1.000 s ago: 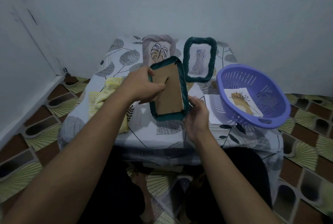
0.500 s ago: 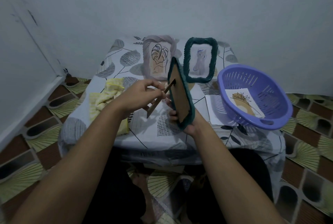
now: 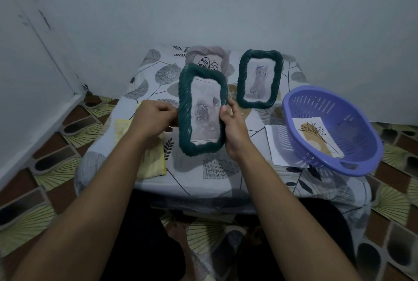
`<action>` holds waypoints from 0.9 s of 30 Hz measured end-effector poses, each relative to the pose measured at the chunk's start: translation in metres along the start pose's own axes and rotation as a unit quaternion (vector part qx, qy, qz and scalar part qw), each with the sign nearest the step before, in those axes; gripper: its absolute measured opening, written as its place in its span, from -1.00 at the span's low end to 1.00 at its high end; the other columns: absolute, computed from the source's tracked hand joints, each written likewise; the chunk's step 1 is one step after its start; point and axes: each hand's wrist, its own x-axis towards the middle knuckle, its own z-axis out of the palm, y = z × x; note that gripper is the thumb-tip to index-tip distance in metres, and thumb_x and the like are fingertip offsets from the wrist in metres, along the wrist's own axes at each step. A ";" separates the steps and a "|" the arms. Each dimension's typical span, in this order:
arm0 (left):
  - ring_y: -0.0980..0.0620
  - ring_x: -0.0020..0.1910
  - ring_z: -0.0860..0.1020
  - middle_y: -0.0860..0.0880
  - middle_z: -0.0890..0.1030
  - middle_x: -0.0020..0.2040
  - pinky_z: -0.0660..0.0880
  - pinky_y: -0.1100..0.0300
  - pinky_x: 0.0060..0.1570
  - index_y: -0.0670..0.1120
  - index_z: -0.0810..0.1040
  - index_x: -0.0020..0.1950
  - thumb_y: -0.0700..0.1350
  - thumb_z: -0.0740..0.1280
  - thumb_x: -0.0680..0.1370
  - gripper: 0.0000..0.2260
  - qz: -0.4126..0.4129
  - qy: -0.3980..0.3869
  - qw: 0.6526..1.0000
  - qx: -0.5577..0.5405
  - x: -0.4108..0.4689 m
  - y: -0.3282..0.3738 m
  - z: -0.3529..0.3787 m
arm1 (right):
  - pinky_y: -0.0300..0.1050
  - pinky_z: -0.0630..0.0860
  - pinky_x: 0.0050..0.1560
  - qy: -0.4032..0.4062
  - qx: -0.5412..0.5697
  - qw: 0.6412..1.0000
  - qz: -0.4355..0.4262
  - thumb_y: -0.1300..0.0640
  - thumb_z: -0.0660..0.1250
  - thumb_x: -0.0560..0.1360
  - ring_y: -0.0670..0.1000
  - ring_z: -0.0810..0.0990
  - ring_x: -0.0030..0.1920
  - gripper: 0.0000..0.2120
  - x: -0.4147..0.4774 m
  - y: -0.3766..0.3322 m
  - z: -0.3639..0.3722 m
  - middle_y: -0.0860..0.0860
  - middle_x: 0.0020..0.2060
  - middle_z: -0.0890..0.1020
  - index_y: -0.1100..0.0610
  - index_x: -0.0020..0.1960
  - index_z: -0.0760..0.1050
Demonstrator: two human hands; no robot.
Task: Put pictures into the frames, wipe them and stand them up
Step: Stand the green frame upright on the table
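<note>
Flipped frontward, frame (image 3: 185, 100) (rose (image 3: 201, 113)) gripped by left hand (image 3: 153, 117), right hand (image 3: 234, 122).

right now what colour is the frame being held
The held frame is dark green, head view.

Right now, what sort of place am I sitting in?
Probably a corner of a room at home: a small cloth-covered table stands against plain white walls on a patterned tile floor, with a purple plastic basket and the green frame you hold.
</note>
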 end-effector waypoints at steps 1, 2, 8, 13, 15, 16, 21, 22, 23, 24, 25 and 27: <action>0.10 -0.43 0.60 -0.06 0.67 -0.35 0.58 0.23 -0.39 -0.18 0.68 -0.23 -0.20 0.40 0.55 -0.84 -0.020 0.005 0.999 -0.037 0.004 0.000 -0.001 | -0.01 0.65 -0.03 -0.001 -0.014 1.000 -0.013 0.16 0.16 0.69 0.04 0.65 0.06 -0.74 0.003 0.000 0.003 0.06 0.13 0.64 -0.07 0.34 0.35; 0.08 -0.46 0.57 -0.05 0.64 -0.39 0.55 0.23 -0.43 -0.19 0.64 -0.27 -0.20 0.37 0.57 -0.79 -0.040 0.011 0.996 -0.078 0.009 -0.001 -0.002 | 0.03 0.64 0.05 -0.001 -0.026 0.999 -0.025 0.15 0.16 0.69 0.08 0.63 0.12 -0.74 0.006 0.000 0.007 0.08 0.18 0.62 -0.09 0.34 0.35; 0.07 -0.50 0.22 0.02 0.27 -0.48 0.29 0.25 -0.45 -0.06 0.43 -0.27 -0.15 0.15 0.63 -0.73 -0.093 -0.026 0.964 -0.248 0.039 -0.013 -0.008 | -0.11 0.64 0.02 -0.013 -0.053 0.995 -0.085 0.14 0.13 0.70 -0.08 0.65 0.02 -0.73 0.029 0.000 0.027 -0.01 0.05 0.65 -0.13 0.34 0.31; 0.07 -0.34 0.63 -0.03 0.66 -0.36 0.55 0.26 -0.25 -0.19 0.51 -0.17 0.03 0.04 0.69 -0.57 -0.102 -0.042 0.945 -0.309 0.070 -0.015 -0.014 | -0.04 0.62 0.12 -0.027 -0.058 0.992 -0.112 0.15 0.12 0.70 0.02 0.61 0.19 -0.68 0.055 0.002 0.053 0.13 0.26 0.57 -0.10 0.42 0.28; -0.17 0.11 0.65 -0.19 0.70 0.06 0.56 -0.03 0.16 -0.24 0.57 0.21 0.12 0.03 0.65 -0.48 -0.124 -0.068 0.932 -0.332 0.089 -0.016 -0.023 | 0.18 0.51 0.31 -0.023 -0.052 0.990 -0.128 0.15 0.13 0.69 0.13 0.54 0.32 -0.68 0.066 0.003 0.064 0.17 0.35 0.51 -0.16 0.37 0.30; -0.20 0.16 0.63 -0.20 0.68 0.12 0.54 -0.08 0.20 -0.21 0.57 0.27 0.12 0.02 0.64 -0.48 -0.129 -0.063 0.931 -0.334 0.097 -0.017 -0.025 | 0.25 0.46 0.35 -0.016 -0.055 0.989 -0.134 0.13 0.14 0.69 0.16 0.51 0.35 -0.69 0.071 0.003 0.070 0.18 0.37 0.49 -0.21 0.34 0.32; -0.08 -0.03 0.68 -0.12 0.72 0.00 0.63 0.02 -0.02 -0.10 0.65 0.13 0.02 0.01 0.67 -0.57 -0.081 -0.008 0.937 -0.340 0.132 -0.012 -0.029 | 0.26 0.42 0.38 0.006 -0.088 0.982 -0.168 -0.04 0.21 0.61 0.14 0.47 0.37 -0.70 0.095 0.005 0.096 0.12 0.37 0.46 -0.35 0.27 0.33; -0.11 0.04 0.67 -0.14 0.70 0.06 0.63 -0.04 0.04 -0.11 0.64 0.17 0.03 0.01 0.66 -0.56 -0.083 0.009 0.938 -0.337 0.140 -0.015 -0.031 | 0.25 0.42 0.38 0.003 -0.091 0.981 -0.171 -0.02 0.21 0.62 0.13 0.49 0.34 -0.71 0.100 0.005 0.100 0.11 0.33 0.49 -0.34 0.27 0.33; -0.15 0.11 0.65 -0.16 0.69 0.11 0.60 -0.11 0.11 -0.10 0.63 0.22 0.04 0.01 0.65 -0.55 -0.085 0.018 0.939 -0.333 0.150 -0.021 -0.034 | 0.20 0.45 0.37 0.000 -0.092 0.981 -0.169 0.02 0.20 0.65 0.11 0.52 0.28 -0.71 0.105 0.006 0.103 0.08 0.25 0.52 -0.29 0.29 0.32; -0.17 0.15 0.63 -0.17 0.67 0.14 0.58 -0.17 0.15 -0.09 0.62 0.26 0.06 0.01 0.64 -0.54 -0.087 0.023 0.940 -0.329 0.160 -0.026 -0.037 | 0.13 0.48 0.32 -0.005 -0.095 0.982 -0.164 0.08 0.19 0.67 0.07 0.53 0.20 -0.71 0.111 0.008 0.106 0.03 0.15 0.55 -0.22 0.32 0.32; -0.18 0.16 0.62 -0.16 0.67 0.15 0.57 -0.19 0.16 -0.08 0.61 0.27 0.07 0.01 0.64 -0.54 -0.092 0.032 0.942 -0.321 0.167 -0.030 -0.040 | 0.06 0.49 0.26 -0.009 -0.100 0.981 -0.163 0.12 0.18 0.68 0.05 0.53 0.15 -0.70 0.116 0.010 0.109 0.02 0.11 0.55 -0.16 0.36 0.31; -0.16 0.13 0.63 -0.15 0.68 0.13 0.58 -0.17 0.14 -0.07 0.62 0.26 0.07 0.02 0.64 -0.55 -0.100 0.056 0.943 -0.311 0.181 -0.039 -0.047 | 0.07 0.50 0.23 -0.023 -0.108 0.983 -0.148 0.19 0.17 0.68 0.07 0.55 0.14 -0.65 0.125 0.015 0.114 0.13 0.17 0.56 -0.15 0.38 0.30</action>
